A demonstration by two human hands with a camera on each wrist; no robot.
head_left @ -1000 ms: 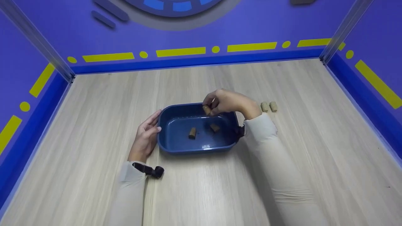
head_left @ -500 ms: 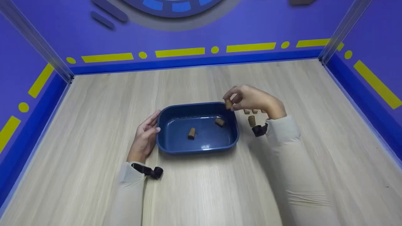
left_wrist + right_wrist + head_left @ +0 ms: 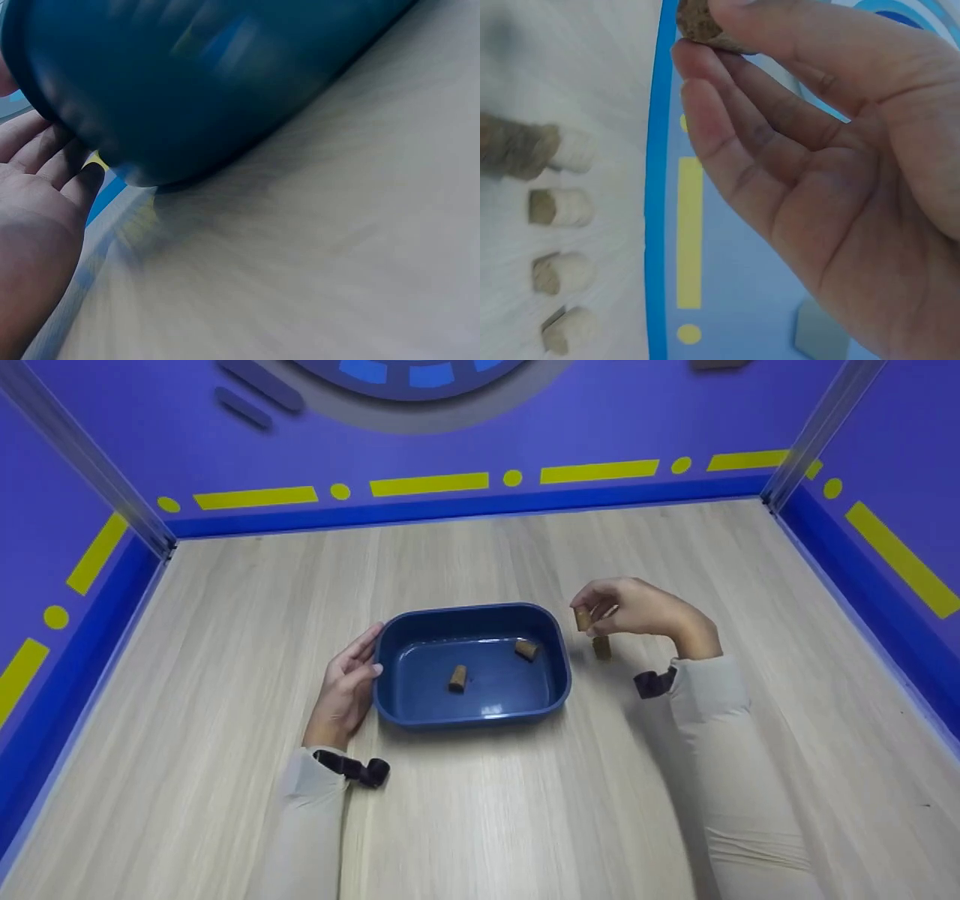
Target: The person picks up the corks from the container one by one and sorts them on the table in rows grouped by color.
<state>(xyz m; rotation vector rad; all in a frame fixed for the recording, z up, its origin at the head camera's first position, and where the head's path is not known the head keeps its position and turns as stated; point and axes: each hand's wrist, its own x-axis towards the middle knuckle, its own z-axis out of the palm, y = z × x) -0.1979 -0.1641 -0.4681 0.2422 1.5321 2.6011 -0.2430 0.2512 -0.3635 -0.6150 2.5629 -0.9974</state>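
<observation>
Brown cork [image 3: 583, 619] — between right fingers [image 3: 705, 65]

Corks [image 3: 457, 679] in and beside a blue bin [image 3: 472, 724]
The right hand [image 3: 630, 607] pinches a brown cork [image 3: 582, 619]; two others [image 3: 526, 650] lie apart inside; four paler corks [image 3: 561, 208] line up outside, near another brown cork [image 3: 514, 148].

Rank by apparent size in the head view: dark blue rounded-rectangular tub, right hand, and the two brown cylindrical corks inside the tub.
1. Dark blue tub
2. Right hand
3. Left brown cork and right brown cork: they look alike, so unranked.
</observation>
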